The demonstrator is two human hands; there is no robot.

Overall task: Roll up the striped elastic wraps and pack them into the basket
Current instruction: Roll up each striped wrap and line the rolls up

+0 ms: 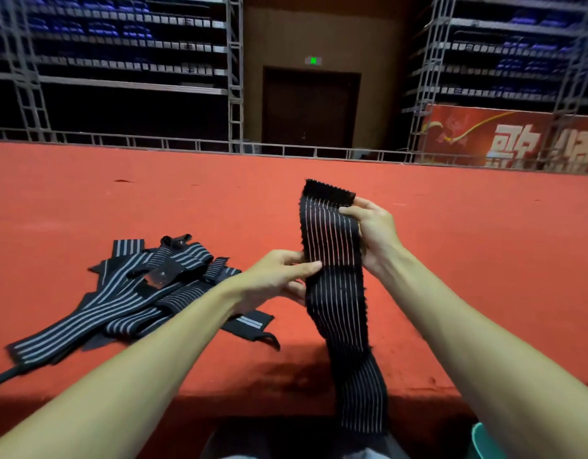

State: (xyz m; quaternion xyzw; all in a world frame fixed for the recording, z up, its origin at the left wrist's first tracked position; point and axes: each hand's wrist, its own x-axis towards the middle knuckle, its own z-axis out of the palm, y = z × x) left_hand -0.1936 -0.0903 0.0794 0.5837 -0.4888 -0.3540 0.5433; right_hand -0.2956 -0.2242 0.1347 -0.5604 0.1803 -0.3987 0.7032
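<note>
A long black elastic wrap with thin white stripes (335, 260) hangs upright in front of me, unrolled, its lower end draped over the near edge of the red surface. My right hand (375, 233) pinches its upper right edge just under the plain black end patch. My left hand (279, 276) pinches the left edge lower down, thumb on the front. A heap of several more striped wraps (130, 293) lies flat on the red surface to the left. A teal rim (483, 442) shows at the bottom right corner; I cannot tell whether it is the basket.
The red carpeted surface (451, 260) stretches far ahead to a low metal rail (186, 144). Behind it stand metal scaffolds, a dark door and a red banner at the right. A dark shape sits below the near edge at the bottom middle.
</note>
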